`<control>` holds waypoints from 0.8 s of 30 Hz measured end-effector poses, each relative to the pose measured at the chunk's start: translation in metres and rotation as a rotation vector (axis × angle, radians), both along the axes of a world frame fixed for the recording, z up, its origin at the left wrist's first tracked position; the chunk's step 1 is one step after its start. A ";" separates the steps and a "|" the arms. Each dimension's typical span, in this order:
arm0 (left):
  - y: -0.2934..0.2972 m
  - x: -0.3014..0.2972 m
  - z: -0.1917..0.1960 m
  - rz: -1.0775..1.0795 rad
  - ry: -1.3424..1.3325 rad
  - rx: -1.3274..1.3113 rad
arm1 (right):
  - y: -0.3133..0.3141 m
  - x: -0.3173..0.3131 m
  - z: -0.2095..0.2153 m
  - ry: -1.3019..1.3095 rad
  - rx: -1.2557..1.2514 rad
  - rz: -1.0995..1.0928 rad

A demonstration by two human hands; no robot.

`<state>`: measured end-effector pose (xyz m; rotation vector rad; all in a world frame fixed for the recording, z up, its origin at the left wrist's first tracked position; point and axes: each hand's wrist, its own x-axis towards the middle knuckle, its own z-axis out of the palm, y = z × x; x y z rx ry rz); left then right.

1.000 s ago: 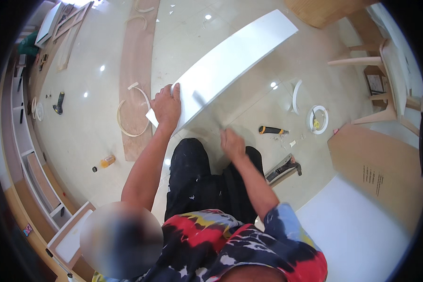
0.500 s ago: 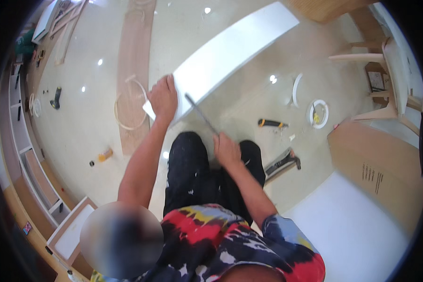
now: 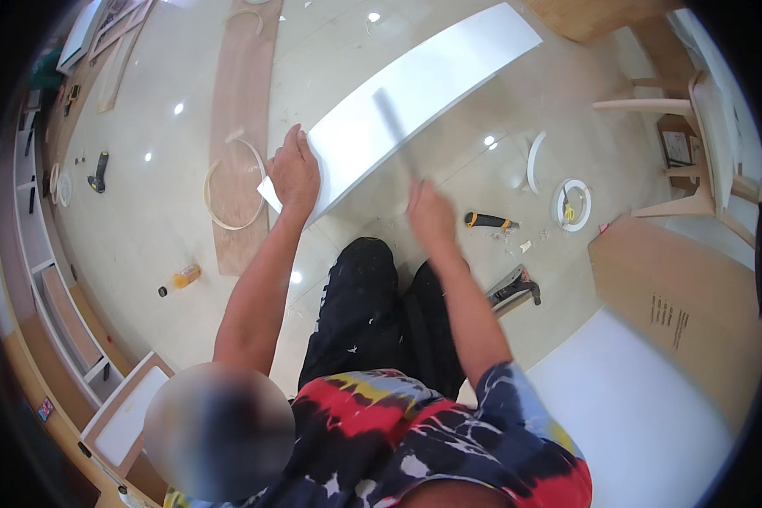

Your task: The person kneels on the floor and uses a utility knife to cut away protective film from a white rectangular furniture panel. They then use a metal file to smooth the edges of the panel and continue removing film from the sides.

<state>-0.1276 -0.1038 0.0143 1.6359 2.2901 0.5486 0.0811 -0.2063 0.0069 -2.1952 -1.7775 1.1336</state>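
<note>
A long white board (image 3: pixel 440 76) slants away from me toward the upper right. My left hand (image 3: pixel 296 178) grips its near left edge, thumb and fingers closed over that side. In my right hand (image 3: pixel 432 216), closed around its near end, is a long thin grey metal file (image 3: pixel 389 117), smeared by motion. The file's far part lies over the white board's face as seen from above; whether it touches cannot be told. Beside my left hand, a white strip end joins a looped cream edging strip (image 3: pixel 209 199) lying over a brown plank (image 3: pixel 237 102).
On the floor to the right lie an orange-black utility knife (image 3: pixel 487 221), a white tape roll (image 3: pixel 560 206) with yellow-handled scissors (image 3: pixel 571 206), a curved white strip (image 3: pixel 532 161) and a hammer (image 3: pixel 529 289). A cardboard box (image 3: pixel 677 296) and wooden chair (image 3: pixel 643 105) stand beyond. An orange bottle (image 3: pixel 186 275) lies left.
My right hand has moved forward and right with the file, which now reaches over the board's face. My left hand stays at the board's edge. My left knee has shifted right.
</note>
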 end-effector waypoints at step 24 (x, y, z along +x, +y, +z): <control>-0.026 -0.005 0.001 -0.555 -0.020 0.262 | 0.038 0.033 -0.012 -0.101 0.053 0.040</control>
